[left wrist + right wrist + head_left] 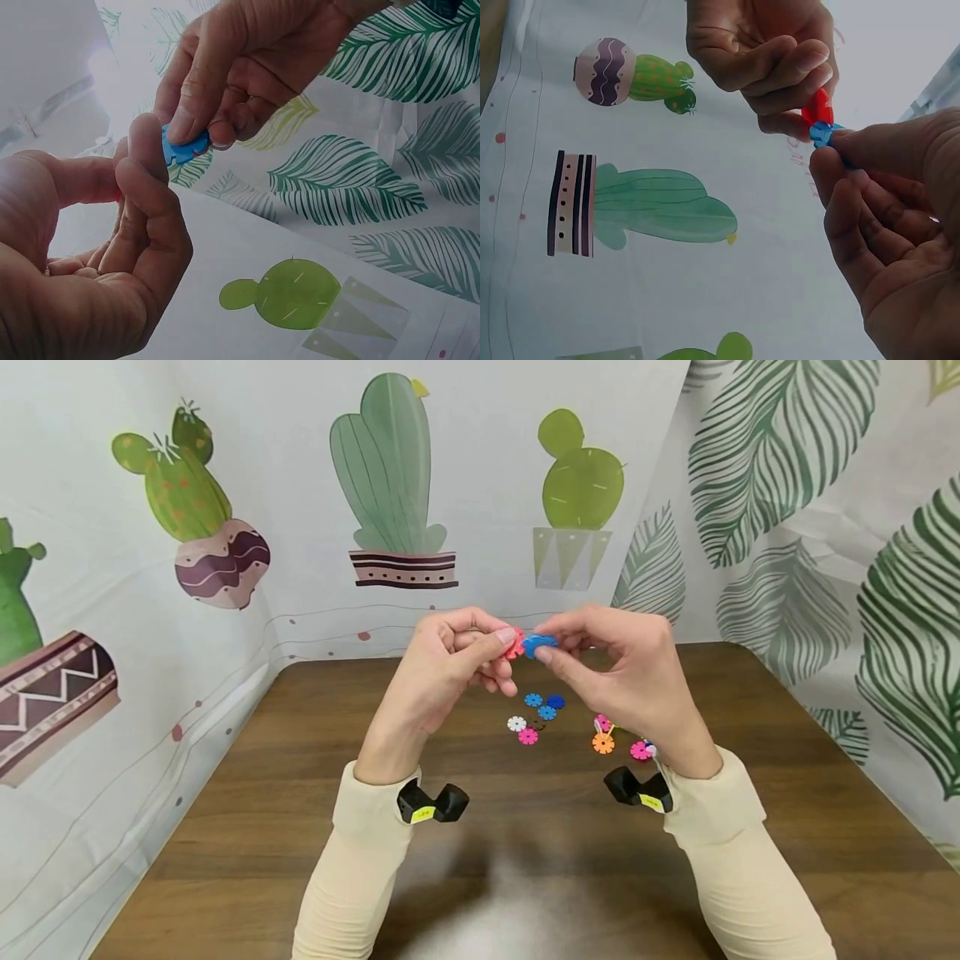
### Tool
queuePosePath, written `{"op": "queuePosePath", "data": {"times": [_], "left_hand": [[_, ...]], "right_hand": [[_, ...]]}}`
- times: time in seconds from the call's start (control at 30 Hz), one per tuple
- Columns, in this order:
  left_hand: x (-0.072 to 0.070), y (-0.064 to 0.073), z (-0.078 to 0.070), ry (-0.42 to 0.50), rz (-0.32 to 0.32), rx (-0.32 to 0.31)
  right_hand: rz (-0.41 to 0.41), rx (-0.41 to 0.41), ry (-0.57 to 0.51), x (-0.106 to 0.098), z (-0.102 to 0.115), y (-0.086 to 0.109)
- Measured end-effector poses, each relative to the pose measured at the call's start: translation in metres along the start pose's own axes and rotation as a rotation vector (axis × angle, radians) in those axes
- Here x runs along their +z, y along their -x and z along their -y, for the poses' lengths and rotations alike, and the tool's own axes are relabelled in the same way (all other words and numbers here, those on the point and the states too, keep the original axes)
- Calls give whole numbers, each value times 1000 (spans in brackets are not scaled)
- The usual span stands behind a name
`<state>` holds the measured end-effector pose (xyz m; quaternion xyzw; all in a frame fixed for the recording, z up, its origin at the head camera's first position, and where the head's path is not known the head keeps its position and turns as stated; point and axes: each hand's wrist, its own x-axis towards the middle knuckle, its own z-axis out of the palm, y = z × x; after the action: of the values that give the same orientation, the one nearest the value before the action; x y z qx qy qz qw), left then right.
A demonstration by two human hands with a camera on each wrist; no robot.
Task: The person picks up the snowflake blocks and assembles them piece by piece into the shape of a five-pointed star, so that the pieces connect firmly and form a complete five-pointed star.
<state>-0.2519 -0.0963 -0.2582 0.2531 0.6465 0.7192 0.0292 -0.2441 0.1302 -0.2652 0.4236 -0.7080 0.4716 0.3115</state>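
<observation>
Above the table, my left hand (457, 660) pinches a pinkish-red notched plastic disc (515, 644) between thumb and fingers. My right hand (622, 660) pinches a blue notched disc (538, 646) from the other side. The two discs meet edge to edge between the hands. In the right wrist view the red disc (819, 106) sits right against the blue disc (823, 134), set at an angle to it. From the left wrist, the blue disc (184, 147) shows under the right thumb, while the red one is mostly hidden behind the left fingers.
Several loose notched discs lie mid-table, among them a white disc (517, 724), a pink disc (528, 737) and a dark blue disc (556, 702). Below the right hand is an orange disc (603, 742) among others. A patterned cloth (487, 485) hangs behind the table (300, 760).
</observation>
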Motion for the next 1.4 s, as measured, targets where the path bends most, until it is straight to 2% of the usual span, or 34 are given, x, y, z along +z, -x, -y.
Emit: {"op": "queuePosePath", "data": {"times": [0.1,0.5,0.67,0.77,0.9,1.0,1.1,1.2,1.4], "left_hand": [[1,0,0,-6,2,2],[6,-1,3,40,14,4],[5,-2,4,-8,17,-15],[3,-3,4,-35,4,-9],[1,-4,4,-36,-39,13],[-2,-5,5,-30,-80,18],[-5,-8,6,-17,-122,10],[-8,-10,6,-1,-156,-4],[-9,-13,9,17,-172,-23]], "right_hand": [[-6,-18,42,1,1,0],[-19,-66,52,0,1,1],[-14,-88,93,-1,-3,1],[-8,-61,64,-2,-7,0],[22,72,-87,-3,-20,0],[49,235,-203,-6,-36,1],[76,401,-256,-7,-60,3],[124,547,-243,0,-94,9],[316,800,-63,25,-164,42]]}}
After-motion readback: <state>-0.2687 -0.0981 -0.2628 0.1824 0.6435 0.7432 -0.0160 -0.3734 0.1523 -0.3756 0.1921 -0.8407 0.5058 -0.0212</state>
